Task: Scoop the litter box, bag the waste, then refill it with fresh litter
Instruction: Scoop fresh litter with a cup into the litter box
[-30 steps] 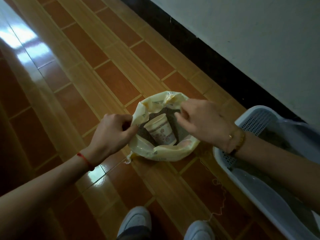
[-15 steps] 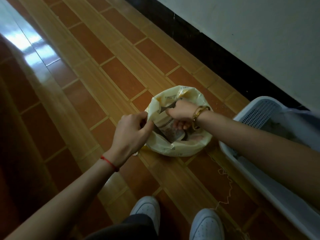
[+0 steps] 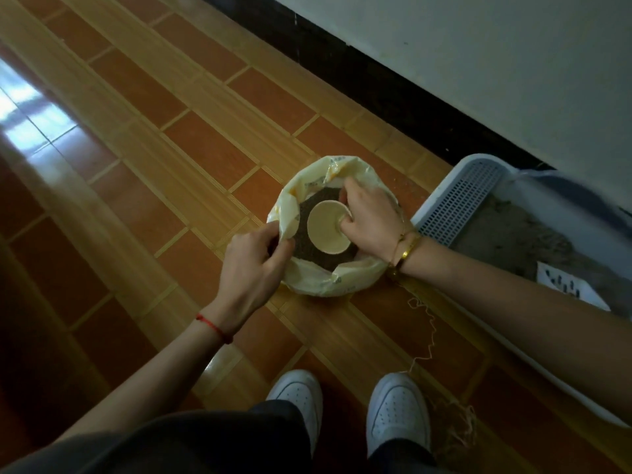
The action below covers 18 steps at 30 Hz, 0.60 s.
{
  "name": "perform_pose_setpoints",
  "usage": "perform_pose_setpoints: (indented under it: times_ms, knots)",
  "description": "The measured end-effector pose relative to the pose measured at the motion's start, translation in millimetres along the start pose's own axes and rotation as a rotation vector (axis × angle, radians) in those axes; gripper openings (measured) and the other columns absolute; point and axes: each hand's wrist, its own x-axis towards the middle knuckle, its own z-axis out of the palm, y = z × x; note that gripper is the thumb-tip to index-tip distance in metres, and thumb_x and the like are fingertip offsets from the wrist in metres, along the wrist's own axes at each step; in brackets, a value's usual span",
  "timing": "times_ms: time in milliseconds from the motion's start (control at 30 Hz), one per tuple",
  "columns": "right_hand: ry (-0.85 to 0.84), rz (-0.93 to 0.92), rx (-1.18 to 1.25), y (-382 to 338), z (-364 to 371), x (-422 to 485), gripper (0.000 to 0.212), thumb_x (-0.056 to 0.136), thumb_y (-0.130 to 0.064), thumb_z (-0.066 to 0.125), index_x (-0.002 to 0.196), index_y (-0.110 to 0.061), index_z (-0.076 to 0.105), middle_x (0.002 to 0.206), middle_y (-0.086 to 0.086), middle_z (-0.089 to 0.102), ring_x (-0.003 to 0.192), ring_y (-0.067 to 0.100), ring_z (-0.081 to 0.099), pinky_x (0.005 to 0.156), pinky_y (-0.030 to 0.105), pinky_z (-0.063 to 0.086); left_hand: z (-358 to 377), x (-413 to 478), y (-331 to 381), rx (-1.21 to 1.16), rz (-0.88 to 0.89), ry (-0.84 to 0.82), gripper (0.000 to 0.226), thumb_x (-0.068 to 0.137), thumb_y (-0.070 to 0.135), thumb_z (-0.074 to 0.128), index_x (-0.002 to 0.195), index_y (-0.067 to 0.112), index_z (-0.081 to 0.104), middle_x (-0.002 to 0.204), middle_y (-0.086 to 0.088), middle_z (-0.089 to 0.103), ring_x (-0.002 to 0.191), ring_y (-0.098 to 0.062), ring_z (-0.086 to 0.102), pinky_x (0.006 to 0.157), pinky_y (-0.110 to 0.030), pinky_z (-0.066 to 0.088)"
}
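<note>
Yellow bag (image 3: 342, 285): print unreadable. L hand (image 3: 254, 265) pinches its rim; R hand (image 3: 372, 220) grips paper cup (image 3: 326, 230).

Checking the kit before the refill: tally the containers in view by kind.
Plastic bag: 1
Cup: 1
Litter box: 1
Total: 3

The bag (image 3: 342, 285) stands on the floor (image 3: 171, 148) ahead of the shoes (image 3: 297, 398), the litter box (image 3: 458, 203) just right of it, against the wall (image 3: 478, 63). A cup (image 3: 328, 230) sits in the litter (image 3: 304, 244) inside the bag. The left hand (image 3: 253, 261) holds the bag's left rim; the right hand (image 3: 369, 224) pinches the cup's right edge
</note>
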Motion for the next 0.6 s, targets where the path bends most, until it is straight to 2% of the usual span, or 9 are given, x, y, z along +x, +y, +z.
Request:
perform_pose_setpoints:
  times_ms: [67,167,267,333,367,433,467,533,600]
  knots:
    - [-0.017,-0.092,-0.063,-3.9,-1.6,2.7,0.034,0.087,-0.007,0.060,0.118,-0.008,0.046,0.073,0.001,0.055,0.059,0.013,0.052,0.044,0.016,0.036,2.1,-2.6,1.6,-0.018,0.016,0.002,0.031,0.093,0.027,0.048,0.073,0.008,0.061,0.051,0.005,0.049,0.046,-0.011,0.050,0.039,-0.017,0.033]
    - [-0.039,-0.189,-0.255,-11.6,2.6,10.6,0.045,0.086,-0.002,0.062,0.126,-0.003,0.041,0.072,0.007,0.062,0.057,0.018,0.060,0.048,0.026,0.050,1.9,-1.0,-2.4,-0.025,0.003,0.023,0.038,0.090,0.032,0.045,0.078,0.003,0.065,0.055,-0.009,0.056,0.048,-0.021,0.051,0.040,-0.028,0.036]
    - [-0.029,-0.408,-0.530,-17.3,-0.7,9.7,0.040,0.091,0.005,0.040,0.131,0.002,0.036,0.084,0.010,0.066,0.073,0.023,0.068,0.053,0.026,0.043,0.5,-0.1,-2.8,-0.035,0.012,0.027,0.037,0.092,0.031,0.045,0.081,0.003,0.067,0.055,-0.004,0.058,0.049,-0.014,0.054,0.039,-0.017,0.034]
    - [-0.038,-0.544,-0.617,-19.4,-4.2,7.6,0.046,0.088,0.006,0.023,0.134,0.005,0.032,0.093,0.013,0.066,0.083,0.027,0.068,0.057,0.030,0.043,0.9,-0.7,-2.3,-0.033,0.019,0.013,0.033,0.093,0.028,0.046,0.080,0.005,0.066,0.055,0.004,0.055,0.048,-0.008,0.055,0.040,-0.013,0.034]
    - [-0.059,-0.568,-0.641,-20.1,-4.0,8.1,0.048,0.087,0.004,0.022,0.134,0.005,0.031,0.095,0.013,0.066,0.084,0.028,0.067,0.058,0.031,0.043,1.0,-0.9,-3.0,-0.027,0.020,0.013,0.032,0.093,0.027,0.046,0.079,0.006,0.065,0.054,0.006,0.054,0.047,-0.007,0.054,0.041,-0.013,0.034]
    - [-0.123,-0.492,-0.598,-17.6,-0.8,12.9,0.040,0.093,-0.007,0.040,0.132,0.000,0.034,0.095,0.010,0.066,0.083,0.025,0.066,0.056,0.031,0.040,1.5,-0.1,-5.9,-0.019,0.024,0.023,0.036,0.092,0.032,0.044,0.079,0.007,0.065,0.055,0.002,0.056,0.048,-0.011,0.053,0.041,-0.015,0.034]
    - [-0.156,-0.404,-0.527,-16.4,1.7,15.7,0.042,0.093,-0.022,0.051,0.128,-0.004,0.037,0.095,0.009,0.066,0.082,0.024,0.065,0.056,0.031,0.039,1.2,0.6,-7.2,-0.015,0.026,0.029,0.038,0.090,0.035,0.043,0.079,0.007,0.065,0.055,0.000,0.057,0.048,-0.013,0.053,0.041,-0.016,0.034]
    - [-0.186,-0.235,-0.355,-9.7,9.2,21.6,0.062,0.081,-0.049,0.066,0.120,-0.008,0.041,0.096,0.008,0.064,0.080,0.024,0.063,0.055,0.029,0.040,0.7,1.3,-7.4,-0.014,0.032,0.036,0.039,0.089,0.037,0.042,0.077,0.008,0.064,0.054,0.002,0.055,0.048,-0.013,0.052,0.041,-0.017,0.035]
    - [-0.221,-0.088,-0.240,-6.3,10.1,27.2,0.079,0.068,-0.056,0.076,0.119,-0.007,0.041,0.096,0.008,0.061,0.082,0.025,0.063,0.057,0.029,0.045,-0.1,1.2,-5.4,-0.019,0.039,0.035,0.035,0.090,0.035,0.043,0.074,0.010,0.061,0.053,0.009,0.050,0.048,-0.008,0.052,0.041,-0.014,0.034]
